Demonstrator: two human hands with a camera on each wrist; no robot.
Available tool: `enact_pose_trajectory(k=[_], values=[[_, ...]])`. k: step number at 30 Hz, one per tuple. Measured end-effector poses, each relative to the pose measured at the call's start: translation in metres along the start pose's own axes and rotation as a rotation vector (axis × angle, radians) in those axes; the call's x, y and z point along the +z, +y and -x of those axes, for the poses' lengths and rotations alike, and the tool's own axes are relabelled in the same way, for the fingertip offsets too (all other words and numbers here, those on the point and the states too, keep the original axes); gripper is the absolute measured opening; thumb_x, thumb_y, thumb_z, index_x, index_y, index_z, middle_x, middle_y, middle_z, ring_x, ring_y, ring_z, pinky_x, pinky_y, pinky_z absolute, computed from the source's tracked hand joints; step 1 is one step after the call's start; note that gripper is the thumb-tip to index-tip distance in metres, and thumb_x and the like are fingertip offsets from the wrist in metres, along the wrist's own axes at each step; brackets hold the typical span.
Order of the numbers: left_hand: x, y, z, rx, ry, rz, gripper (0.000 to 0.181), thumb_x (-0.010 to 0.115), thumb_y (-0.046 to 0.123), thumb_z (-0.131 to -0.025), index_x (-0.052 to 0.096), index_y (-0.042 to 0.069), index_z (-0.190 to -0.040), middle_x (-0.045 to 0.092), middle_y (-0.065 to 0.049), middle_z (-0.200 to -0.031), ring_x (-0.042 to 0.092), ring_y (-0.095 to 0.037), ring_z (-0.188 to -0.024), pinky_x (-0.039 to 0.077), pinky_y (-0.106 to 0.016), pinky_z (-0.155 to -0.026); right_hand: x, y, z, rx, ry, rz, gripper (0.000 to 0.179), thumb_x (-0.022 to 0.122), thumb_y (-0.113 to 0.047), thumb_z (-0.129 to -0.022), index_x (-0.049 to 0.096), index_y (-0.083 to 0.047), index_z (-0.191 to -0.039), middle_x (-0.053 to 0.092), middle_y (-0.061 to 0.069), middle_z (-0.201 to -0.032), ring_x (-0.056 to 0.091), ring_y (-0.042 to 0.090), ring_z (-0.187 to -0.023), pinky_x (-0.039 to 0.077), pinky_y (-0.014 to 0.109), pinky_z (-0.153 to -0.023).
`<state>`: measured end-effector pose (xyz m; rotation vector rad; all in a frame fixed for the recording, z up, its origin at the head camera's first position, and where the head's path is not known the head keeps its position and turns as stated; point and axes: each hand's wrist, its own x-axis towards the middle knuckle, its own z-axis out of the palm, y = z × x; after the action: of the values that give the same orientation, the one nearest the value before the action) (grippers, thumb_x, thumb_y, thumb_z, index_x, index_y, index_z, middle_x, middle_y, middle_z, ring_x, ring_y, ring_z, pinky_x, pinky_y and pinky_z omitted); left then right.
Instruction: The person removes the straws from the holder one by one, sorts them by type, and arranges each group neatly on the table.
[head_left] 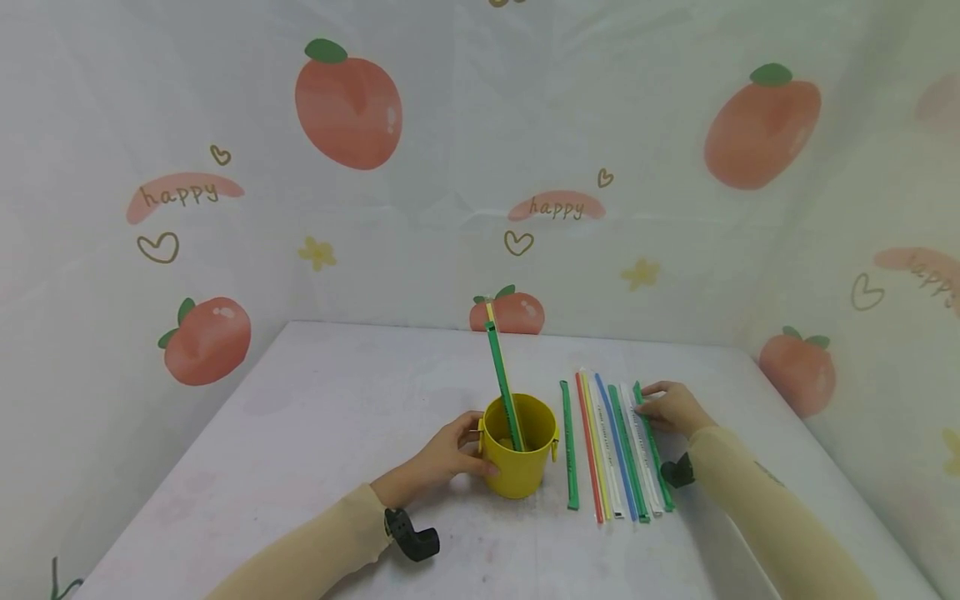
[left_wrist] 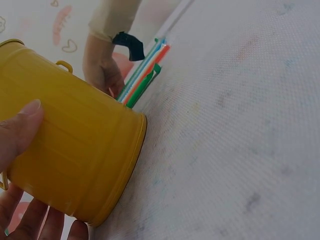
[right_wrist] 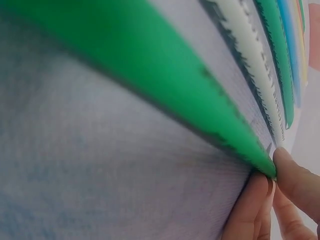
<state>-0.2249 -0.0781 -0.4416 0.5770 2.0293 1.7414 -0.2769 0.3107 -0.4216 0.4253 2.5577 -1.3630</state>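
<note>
A small yellow bucket (head_left: 517, 468) stands upright on the table, with a green wrapped straw (head_left: 500, 367) and a yellow one leaning inside it. My left hand (head_left: 448, 452) grips its left side; in the left wrist view the thumb (left_wrist: 22, 127) lies across the wall and the fingers curl underneath. To the right, my right hand (head_left: 672, 408) pinches the far end of the rightmost green straw (right_wrist: 200, 100) between thumb and fingers. This straw lies slanted at the edge of a row of wrapped straws, beside a white straw (right_wrist: 255, 70).
Several straws lie side by side between bucket and right hand, among them a red straw (head_left: 588, 446), a blue straw (head_left: 617, 446) and a separate green straw (head_left: 569, 446). The white table (head_left: 337, 400) meets a fruit-printed cloth (head_left: 465, 125) behind and at both sides.
</note>
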Motion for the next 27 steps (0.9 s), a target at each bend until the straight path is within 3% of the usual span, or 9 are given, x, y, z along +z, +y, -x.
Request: enact_pose_trajectory(k=[21,27], values=[[-0.0023,-0.0039,-0.0005,0.013,-0.013,0.009,0.067,0.078,0.014,-0.074,0.043,0.012,-0.131,0.047,-0.004,-0.131,0.044,-0.024,-0.123,0.034,-0.046,-0.104,0.0008,0.0011,-0.0047,0.032,-0.004,0.012,0.049,0.064,-0.002,-0.083,0.042,0.007,-0.126,0.048,0.028,-0.116,0.059,0.017,-0.077,0.053,0.026,-0.066],[-0.0021,-0.0056,-0.0012,0.026,-0.018,0.011,0.066,0.078,0.014,-0.074,0.043,0.012,-0.130,0.048,-0.005,-0.130,0.043,-0.025,-0.123,0.034,-0.046,-0.104,0.0018,0.0040,-0.0080,0.050,0.008,0.011,0.049,0.066,-0.004,-0.082,0.044,0.006,-0.125,0.051,0.026,-0.115,0.058,0.016,-0.076,0.053,0.025,-0.065]])
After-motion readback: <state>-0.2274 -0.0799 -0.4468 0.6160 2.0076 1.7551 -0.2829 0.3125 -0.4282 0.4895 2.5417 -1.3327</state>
